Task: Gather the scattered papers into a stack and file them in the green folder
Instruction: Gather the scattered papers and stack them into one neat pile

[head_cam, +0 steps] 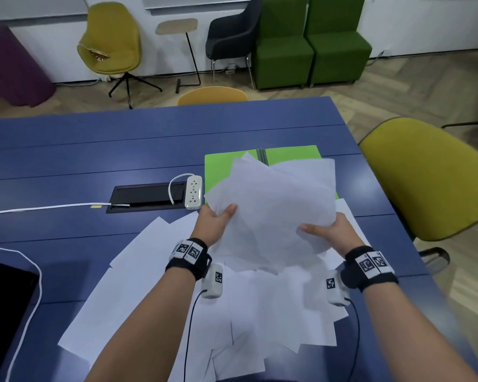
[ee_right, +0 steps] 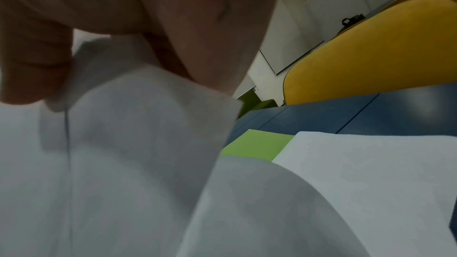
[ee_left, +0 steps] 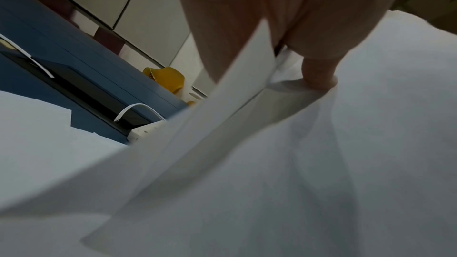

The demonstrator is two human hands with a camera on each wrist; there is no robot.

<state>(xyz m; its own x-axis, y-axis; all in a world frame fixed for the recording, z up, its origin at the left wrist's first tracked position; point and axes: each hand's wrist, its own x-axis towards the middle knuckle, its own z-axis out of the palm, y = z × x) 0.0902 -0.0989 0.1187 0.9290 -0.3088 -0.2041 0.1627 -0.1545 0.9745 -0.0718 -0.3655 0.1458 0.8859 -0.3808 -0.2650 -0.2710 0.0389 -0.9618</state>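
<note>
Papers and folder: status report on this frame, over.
Left hand and right hand grip an uneven bundle of papers, lifted. Green folder open behind it. More loose sheets still on table. Nothing blocking.

Plain white paper sheets point(head_cam: 273, 205), no print visible. Bright lime-green flat folder point(head_cam: 221, 166) under them (darker spine strip down the middle). Dark blue panelled table point(head_cam: 94, 139) with a black rectangular cable hatch point(head_cam: 146, 195). White plastic power strip point(head_cam: 193, 192), white cord. Black fabric wristbands point(head_cam: 188, 256) carrying black-and-white square marker tags. Mustard-yellow shell chair point(head_cam: 431, 183) at right; two green upholstered armchairs point(head_cam: 312, 42) at the back.
</note>
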